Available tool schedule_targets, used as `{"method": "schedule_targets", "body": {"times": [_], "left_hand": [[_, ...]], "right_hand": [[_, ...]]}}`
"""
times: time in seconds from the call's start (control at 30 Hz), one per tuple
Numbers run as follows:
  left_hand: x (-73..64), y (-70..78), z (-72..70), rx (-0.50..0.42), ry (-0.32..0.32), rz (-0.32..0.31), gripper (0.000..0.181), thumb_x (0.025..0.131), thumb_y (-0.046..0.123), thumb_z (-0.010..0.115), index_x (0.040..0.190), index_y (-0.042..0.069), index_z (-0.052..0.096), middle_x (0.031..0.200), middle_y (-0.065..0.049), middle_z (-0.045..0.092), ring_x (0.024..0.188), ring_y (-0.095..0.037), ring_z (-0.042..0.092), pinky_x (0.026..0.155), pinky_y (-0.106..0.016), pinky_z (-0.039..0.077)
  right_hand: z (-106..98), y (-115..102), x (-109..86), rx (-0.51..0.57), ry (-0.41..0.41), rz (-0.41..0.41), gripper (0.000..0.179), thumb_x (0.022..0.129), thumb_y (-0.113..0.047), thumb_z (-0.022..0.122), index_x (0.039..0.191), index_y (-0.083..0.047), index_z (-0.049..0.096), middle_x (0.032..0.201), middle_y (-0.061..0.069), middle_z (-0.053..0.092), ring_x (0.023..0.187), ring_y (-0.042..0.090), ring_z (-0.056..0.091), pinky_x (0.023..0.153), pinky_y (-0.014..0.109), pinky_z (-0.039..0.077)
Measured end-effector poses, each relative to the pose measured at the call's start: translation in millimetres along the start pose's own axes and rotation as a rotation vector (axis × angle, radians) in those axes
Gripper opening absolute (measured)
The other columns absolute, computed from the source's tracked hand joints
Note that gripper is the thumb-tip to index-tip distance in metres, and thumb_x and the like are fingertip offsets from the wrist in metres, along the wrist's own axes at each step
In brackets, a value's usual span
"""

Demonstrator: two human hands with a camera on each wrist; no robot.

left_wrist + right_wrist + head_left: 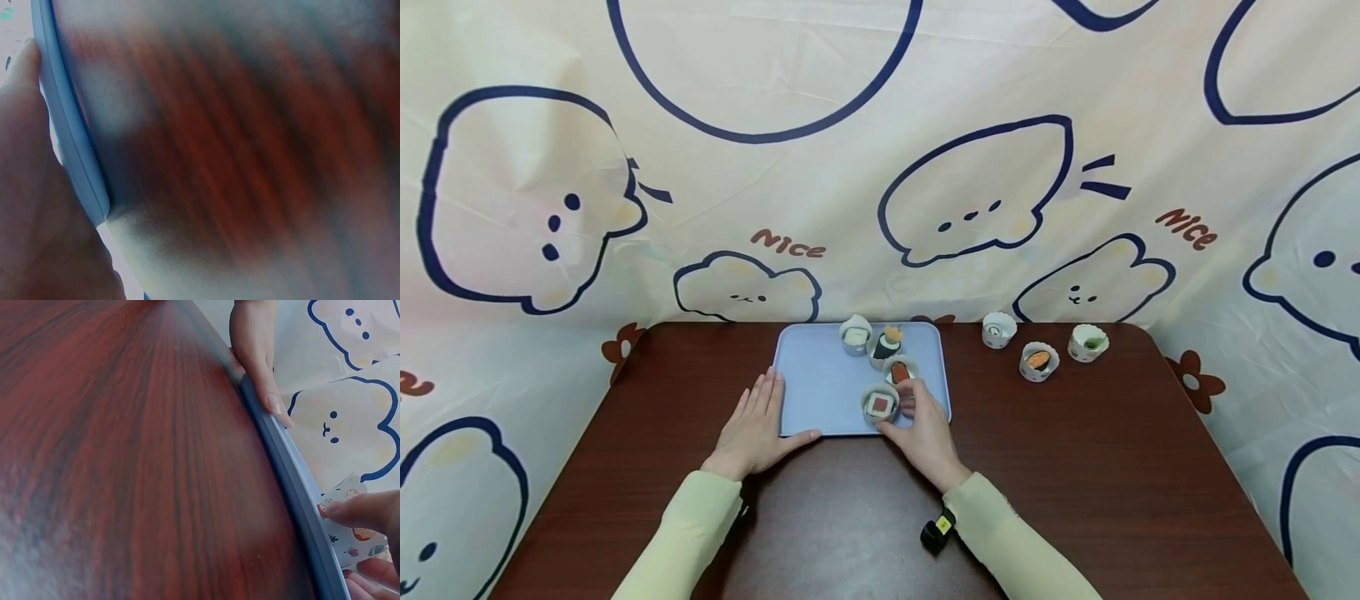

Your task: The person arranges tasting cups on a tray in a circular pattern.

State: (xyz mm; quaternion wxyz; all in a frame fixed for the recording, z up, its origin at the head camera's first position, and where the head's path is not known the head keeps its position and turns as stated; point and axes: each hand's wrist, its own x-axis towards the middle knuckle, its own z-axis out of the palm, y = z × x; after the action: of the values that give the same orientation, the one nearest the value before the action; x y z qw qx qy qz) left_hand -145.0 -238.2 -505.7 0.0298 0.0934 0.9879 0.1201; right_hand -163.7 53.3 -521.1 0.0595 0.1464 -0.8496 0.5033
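Note:
A light blue tray (812, 375) lies at the table's far edge. My left hand (754, 429) rests at its front left corner, fingers straight along the left side and thumb at the front rim. With thumb and fingers, my right hand (925, 433) grips a small paper cup (880, 404) near the tray's front edge; a white sushi roll with a reddish square centre sits inside. The cup's printed side (357, 540) shows in the right wrist view. Behind it on the tray stand a cup with a reddish topping (899, 371), one with a dark-wrapped sushi (886, 346) and one with a white piece (855, 335).
Right of the tray, on the brown table (1120, 467), stand three more cups: one with a white roll (998, 331), one with an orange topping (1039, 362) and one with something green (1087, 342). A cartoon-printed cloth (842, 200) hangs behind the table.

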Motion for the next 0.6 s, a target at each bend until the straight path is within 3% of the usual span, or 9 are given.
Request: {"method": "schedule_targets", "body": {"times": [0.2,0.4,0.6], "left_hand": [[1.8,-2.5,2.0,0.007,-0.007,-0.001,0.124,0.084,0.084,0.050,0.158,-0.010,0.018,0.165,-0.027,0.010,0.152,-0.042,0.011,0.120,-0.056,0.012],[2.4,-3.7,4.9,-0.013,0.013,0.014,0.125,0.083,0.085,0.051,0.157,-0.011,0.019,0.165,-0.029,0.011,0.151,-0.043,0.012,0.120,-0.057,0.012],[2.6,-5.3,6.4,-0.015,-0.002,0.007,0.127,0.082,0.087,0.048,0.158,-0.010,0.017,0.165,-0.028,0.010,0.152,-0.042,0.010,0.120,-0.056,0.010]], "right_hand": [[-2,1,0.0,0.003,0.005,-0.001,0.064,0.077,-0.016,0.092,0.130,-0.006,0.057,0.123,0.008,0.064,0.104,0.021,0.067,0.088,0.034,0.056],[-9,-2,-1.3,-0.008,0.043,-0.064,0.067,0.077,-0.024,0.093,0.130,-0.001,0.059,0.123,0.012,0.065,0.104,0.030,0.067,0.088,0.043,0.056],[-17,-7,-2.1,0.004,0.057,-0.105,0.063,0.078,-0.022,0.092,0.129,-0.001,0.062,0.123,0.013,0.066,0.108,0.033,0.066,0.091,0.048,0.054]]}}
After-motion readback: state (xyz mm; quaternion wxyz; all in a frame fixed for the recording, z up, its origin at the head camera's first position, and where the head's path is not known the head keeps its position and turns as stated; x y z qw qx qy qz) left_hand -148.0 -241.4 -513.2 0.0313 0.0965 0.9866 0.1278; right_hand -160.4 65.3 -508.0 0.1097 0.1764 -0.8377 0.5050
